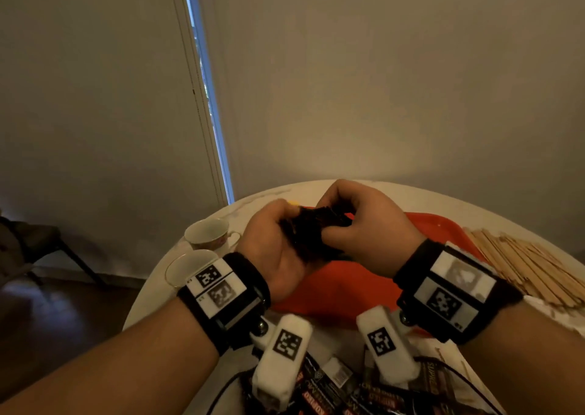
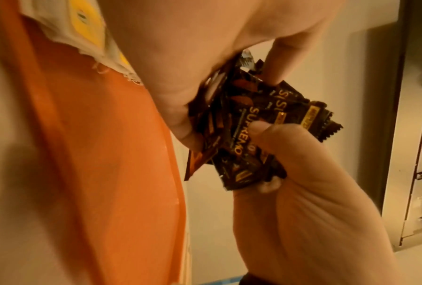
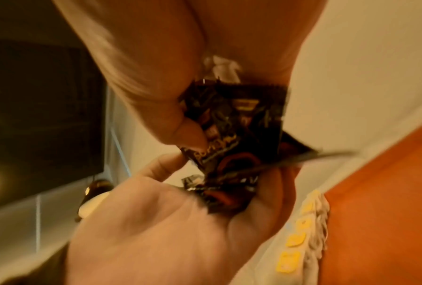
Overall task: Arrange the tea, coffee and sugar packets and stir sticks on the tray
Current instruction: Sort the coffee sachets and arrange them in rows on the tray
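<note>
The room is dim, a plain wall (image 1: 380, 82) ahead with a bright slit of window (image 1: 205, 97) in it. My round white table (image 1: 395, 193) carries the orange tray (image 1: 332, 288) at its middle, stir sticks (image 1: 522, 269) fanned by its right edge, two cups (image 1: 209, 234) by its left edge, and more dark packets (image 1: 332, 392) at its near edge. Above the tray, my left hand (image 1: 272, 250) and right hand (image 1: 364, 224) both clutch one bunch of coffee packets (image 2: 248, 131), fingers curled round it. The bunch looks uneven; I judge a slick packet could slip out and drop askew, or onto the yellow-tagged tea packets (image 3: 300, 237) at the tray's far edge.
</note>
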`<move>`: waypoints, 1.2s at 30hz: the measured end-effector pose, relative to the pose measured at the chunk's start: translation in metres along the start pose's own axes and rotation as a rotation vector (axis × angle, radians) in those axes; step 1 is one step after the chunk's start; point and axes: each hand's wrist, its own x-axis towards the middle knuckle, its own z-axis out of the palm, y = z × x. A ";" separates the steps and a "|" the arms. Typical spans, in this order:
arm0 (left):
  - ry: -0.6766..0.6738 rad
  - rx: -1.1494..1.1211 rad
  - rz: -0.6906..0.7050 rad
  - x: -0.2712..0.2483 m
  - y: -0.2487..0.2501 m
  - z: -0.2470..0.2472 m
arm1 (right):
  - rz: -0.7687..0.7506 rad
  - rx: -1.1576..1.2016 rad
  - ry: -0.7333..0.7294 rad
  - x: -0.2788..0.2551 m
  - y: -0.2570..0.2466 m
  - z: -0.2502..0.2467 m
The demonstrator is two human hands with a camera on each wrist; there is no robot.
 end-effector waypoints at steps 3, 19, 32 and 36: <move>-0.032 -0.022 0.008 0.018 0.007 0.010 | -0.013 0.077 0.034 0.015 0.012 -0.001; -0.130 -0.207 -0.071 0.076 -0.007 -0.002 | -0.026 0.304 -0.167 0.047 0.059 0.015; 0.116 -0.044 -0.070 0.063 0.009 -0.012 | 0.445 0.320 0.182 0.088 0.084 -0.006; 0.115 -0.050 -0.075 0.053 0.015 -0.012 | 0.589 -0.450 -0.299 0.086 0.098 -0.002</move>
